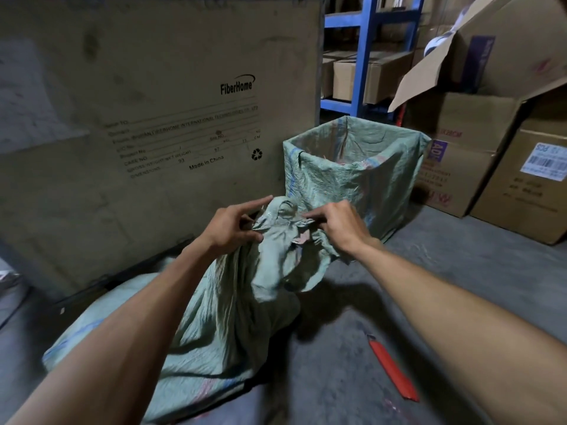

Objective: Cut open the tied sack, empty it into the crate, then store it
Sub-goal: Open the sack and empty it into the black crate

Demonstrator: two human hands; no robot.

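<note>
A green woven sack (pixel 227 317) lies slumped on the concrete floor in front of me, its gathered mouth raised. My left hand (pixel 233 228) pinches the left side of the mouth and my right hand (pixel 334 223) pinches the right side, both at the bunched top edge. Behind it stands a crate (pixel 352 176) lined with a similar green sack, its top wide open. A red utility knife (pixel 392 368) lies on the floor to the right of the sack, apart from both hands.
A large FiberHome cardboard box (pixel 153 124) stands as a wall on the left. Stacked cardboard boxes (pixel 491 154) fill the right side. Blue shelving (pixel 365 56) with cartons stands at the back. Bare concrete floor (pixel 460 271) lies to the right.
</note>
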